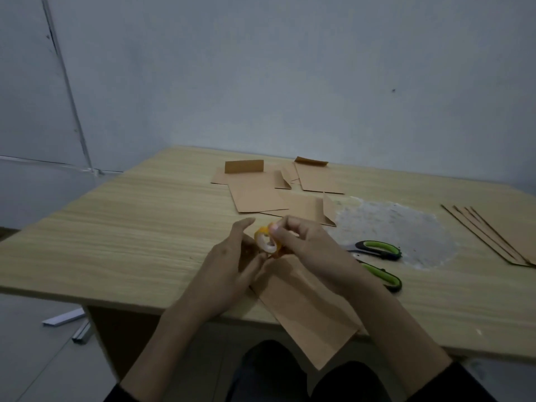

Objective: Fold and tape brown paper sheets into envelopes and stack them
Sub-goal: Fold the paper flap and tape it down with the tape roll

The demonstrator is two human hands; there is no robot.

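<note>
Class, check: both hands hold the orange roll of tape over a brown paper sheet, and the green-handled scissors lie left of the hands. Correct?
No. Head view: the green-handled scissors lie right of the right hand, not left. It and the left hand hold the orange roll of tape.

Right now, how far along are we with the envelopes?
Done: several folded envelopes lie spread out on the far side of the table, not neatly stacked. In hand: the left hand and right hand hold the tape roll over a folded sheet at the near edge; no tape visibly applied yet. Left: taping this one, then the flat sheets on the right.
</note>
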